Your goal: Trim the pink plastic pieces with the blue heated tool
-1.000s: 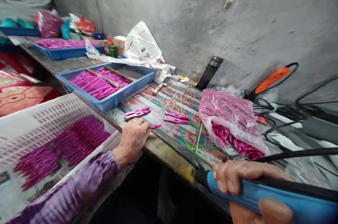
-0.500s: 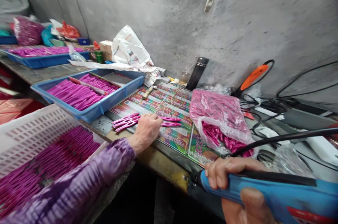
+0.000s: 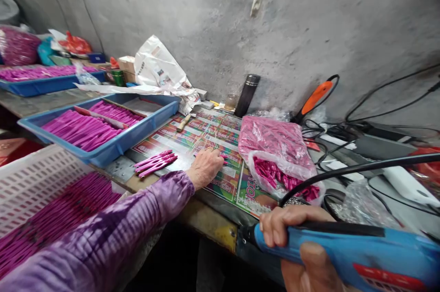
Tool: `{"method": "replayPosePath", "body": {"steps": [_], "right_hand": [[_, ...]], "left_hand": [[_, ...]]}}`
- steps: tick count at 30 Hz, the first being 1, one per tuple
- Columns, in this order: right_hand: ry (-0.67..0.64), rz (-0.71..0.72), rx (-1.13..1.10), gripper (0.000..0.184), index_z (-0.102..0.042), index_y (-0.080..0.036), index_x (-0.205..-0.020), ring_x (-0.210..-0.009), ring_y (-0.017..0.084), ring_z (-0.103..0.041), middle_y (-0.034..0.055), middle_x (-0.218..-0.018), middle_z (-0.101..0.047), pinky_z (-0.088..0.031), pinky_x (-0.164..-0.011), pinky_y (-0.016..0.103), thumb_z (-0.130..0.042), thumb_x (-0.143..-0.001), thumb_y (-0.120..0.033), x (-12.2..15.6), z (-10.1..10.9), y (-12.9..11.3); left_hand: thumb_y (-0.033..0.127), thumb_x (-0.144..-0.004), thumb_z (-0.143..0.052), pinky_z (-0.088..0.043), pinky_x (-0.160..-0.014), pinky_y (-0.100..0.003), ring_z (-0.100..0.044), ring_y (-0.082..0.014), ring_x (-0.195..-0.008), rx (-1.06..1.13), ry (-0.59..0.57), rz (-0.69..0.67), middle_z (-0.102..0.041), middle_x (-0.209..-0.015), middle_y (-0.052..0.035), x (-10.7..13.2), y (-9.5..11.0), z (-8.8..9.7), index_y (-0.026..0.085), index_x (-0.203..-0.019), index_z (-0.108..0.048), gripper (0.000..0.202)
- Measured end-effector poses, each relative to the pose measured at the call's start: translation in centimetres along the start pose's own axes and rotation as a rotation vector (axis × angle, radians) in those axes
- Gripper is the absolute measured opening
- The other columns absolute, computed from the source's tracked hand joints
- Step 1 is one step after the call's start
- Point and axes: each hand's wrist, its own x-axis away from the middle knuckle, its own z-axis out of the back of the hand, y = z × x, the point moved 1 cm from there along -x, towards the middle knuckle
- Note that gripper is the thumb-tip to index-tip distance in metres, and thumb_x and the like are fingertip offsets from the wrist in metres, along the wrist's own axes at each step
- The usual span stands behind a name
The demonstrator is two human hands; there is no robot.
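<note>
Since the corded blue tool [image 3: 343,253] is heavy-handled, the right hand [image 3: 295,241] grip wraps shut around it; the left hand [image 3: 205,168] pins a pink plastic piece [image 3: 224,159] against the printed sheet [image 3: 220,132], pinch unclear.

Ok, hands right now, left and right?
Left hand: closed, apparently pinching a pink plastic piece on the printed sheet.
Right hand: closed around a blue tool handle.

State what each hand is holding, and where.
Right hand: a corded tool, gripped around its blue handle. Left hand: over a small pink plastic piece; whether it grips cannot be told.
</note>
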Motion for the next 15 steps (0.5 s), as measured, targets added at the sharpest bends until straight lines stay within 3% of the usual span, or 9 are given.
{"method": "replayPosePath", "body": {"steps": [4, 12, 15], "right_hand": [[-0.001, 0.002, -0.020, 0.023, -0.062, -0.026, -0.091, -0.059, 0.014, -0.056, -0.0030, -0.067, -0.057, -0.048, -0.063, 0.032, -0.066, -0.092, -0.048, 0.0, 0.0, -0.1], [-0.008, -0.021, -0.005, 0.020, -0.061, -0.027, -0.092, -0.060, 0.014, -0.057, -0.0046, -0.067, -0.058, -0.050, -0.074, 0.036, -0.065, -0.093, -0.047, 0.1, 0.3, 0.2], [-0.002, -0.030, -0.015, 0.018, -0.061, -0.027, -0.092, -0.060, 0.015, -0.057, -0.0039, -0.067, -0.058, -0.049, -0.069, 0.034, -0.065, -0.093, -0.045, 0.1, 0.3, 0.1]], "left_hand": [[0.014, -0.099, -0.055, -0.050, -0.086, -0.036, -0.065, -0.0272, -0.105, 0.006, -0.008, 0.006, -0.068, -0.102, -0.0142, -0.5, 0.0, -0.7, 0.014, -0.100, -0.075, 0.020], [0.016, -0.102, -0.050, -0.049, -0.092, -0.037, -0.065, -0.0266, -0.107, 0.052, 0.005, 0.024, -0.068, -0.105, -0.0141, -0.7, -0.1, -1.4, 0.015, -0.104, -0.073, 0.022], [0.016, -0.100, -0.053, -0.050, -0.093, -0.037, -0.065, -0.0262, -0.107, 0.076, 0.004, 0.029, -0.068, -0.106, -0.0133, -0.7, 0.0, -1.4, 0.015, -0.102, -0.072, 0.019]]}}
